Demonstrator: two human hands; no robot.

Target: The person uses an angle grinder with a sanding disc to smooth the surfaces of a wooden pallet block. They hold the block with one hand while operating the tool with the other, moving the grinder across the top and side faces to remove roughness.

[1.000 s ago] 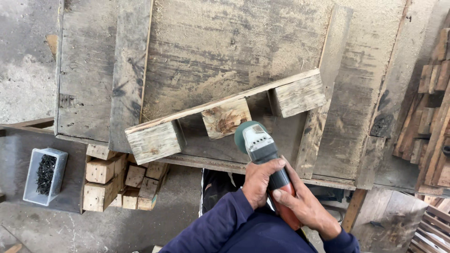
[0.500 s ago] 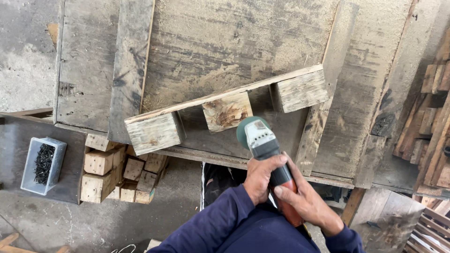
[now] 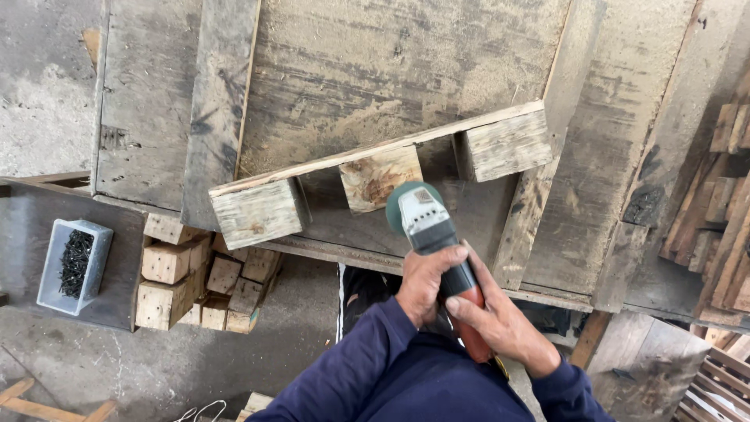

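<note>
Hands both wrap one angle grinder (image 3: 428, 223): left hand (image 3: 420, 283) and right hand (image 3: 494, 320), fingers closed around it. One plank (image 3: 367, 155) carries three wooden blocks (image 3: 258, 211).

We are looking through a single head-worn camera, pointing steeply down and slightly forward over the wooden workbench (image 3: 375, 86). We are sitting close above its near edge, seeing most of its top. Left of the bench we are catching floor; right of it, stacked timber (image 3: 723, 211). No second view is sharing the scene.
</note>
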